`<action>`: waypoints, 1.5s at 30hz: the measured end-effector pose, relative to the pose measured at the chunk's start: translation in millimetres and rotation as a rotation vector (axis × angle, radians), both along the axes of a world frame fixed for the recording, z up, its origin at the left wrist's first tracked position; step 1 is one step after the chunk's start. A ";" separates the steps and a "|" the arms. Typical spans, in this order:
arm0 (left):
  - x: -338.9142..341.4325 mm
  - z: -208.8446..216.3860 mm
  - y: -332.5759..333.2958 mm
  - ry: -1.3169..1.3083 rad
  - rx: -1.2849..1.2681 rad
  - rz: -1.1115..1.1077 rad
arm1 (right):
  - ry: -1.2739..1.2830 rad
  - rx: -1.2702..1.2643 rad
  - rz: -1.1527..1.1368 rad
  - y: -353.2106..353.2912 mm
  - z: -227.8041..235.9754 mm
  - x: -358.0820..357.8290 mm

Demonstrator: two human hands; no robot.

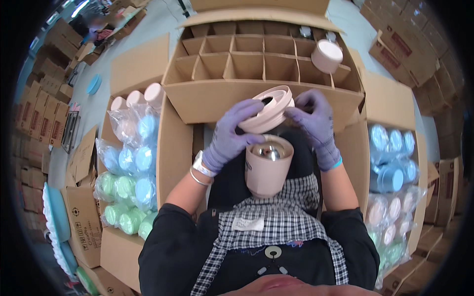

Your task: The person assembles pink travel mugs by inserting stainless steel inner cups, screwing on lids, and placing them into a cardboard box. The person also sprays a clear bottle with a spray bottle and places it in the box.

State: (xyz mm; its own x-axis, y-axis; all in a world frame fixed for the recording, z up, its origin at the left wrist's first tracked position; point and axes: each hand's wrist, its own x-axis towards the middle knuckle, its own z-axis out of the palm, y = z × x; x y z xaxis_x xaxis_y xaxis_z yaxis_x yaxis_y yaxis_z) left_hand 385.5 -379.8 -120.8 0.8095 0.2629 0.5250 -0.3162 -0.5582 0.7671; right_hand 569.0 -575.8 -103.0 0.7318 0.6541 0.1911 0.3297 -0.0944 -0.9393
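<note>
My left hand (230,129) grips a pale pink round lid (270,112), tilted, its ringed underside partly showing. Just below the lid stands a pale pink pot (267,172), upright against my lap, with a shiny metal inside. My left thumb lies at the pot's rim. Beside the lid's right edge, my right hand (316,118) has its fingers curled in and its thumb close against the lid. Motion blurs those fingers, and what is between them is hidden. Both hands wear purple gloves.
Ahead is a divided cardboard box (256,93) with a pink container (327,56) at its right. An open carton (173,148) at left holds bagged pink, blue and green containers (127,159); another at right holds similar ones (390,178). Stacked cartons (405,49) stand farther off.
</note>
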 end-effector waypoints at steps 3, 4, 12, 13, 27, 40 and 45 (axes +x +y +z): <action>-5.7 -2.4 5.7 0.221 -0.011 -0.245 | -0.134 0.111 -0.027 -22.0 -5.9 -14.8; -6.2 -6.4 6.2 0.306 -0.030 -0.304 | 0.038 0.191 0.160 -26.9 -19.3 -15.0; 7.5 -52.1 14.5 0.169 0.104 -0.361 | 0.055 0.324 0.523 -29.7 -89.5 -6.5; 10.1 -54.4 15.2 0.119 0.097 -0.362 | 0.039 0.340 0.501 -27.5 -88.2 -6.2; 3.7 -62.0 16.1 0.085 -0.067 -0.433 | -0.170 0.253 0.388 -35.2 -67.6 -38.5; -0.9 -61.4 -3.8 0.131 -0.118 -0.232 | -0.079 0.334 0.370 -31.9 -94.9 -30.7; 24.0 -65.9 -8.8 0.114 -0.476 0.059 | 0.278 0.486 0.137 -14.3 -75.1 -12.5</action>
State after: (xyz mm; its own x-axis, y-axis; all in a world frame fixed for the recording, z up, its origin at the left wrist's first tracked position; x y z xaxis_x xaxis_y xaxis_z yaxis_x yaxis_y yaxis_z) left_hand 409.6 -388.6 -186.7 0.8315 0.4989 0.2443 -0.1936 -0.1519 0.9693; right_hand 556.5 -590.1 -178.0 0.7126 0.6312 0.3063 0.0435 0.3960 -0.9172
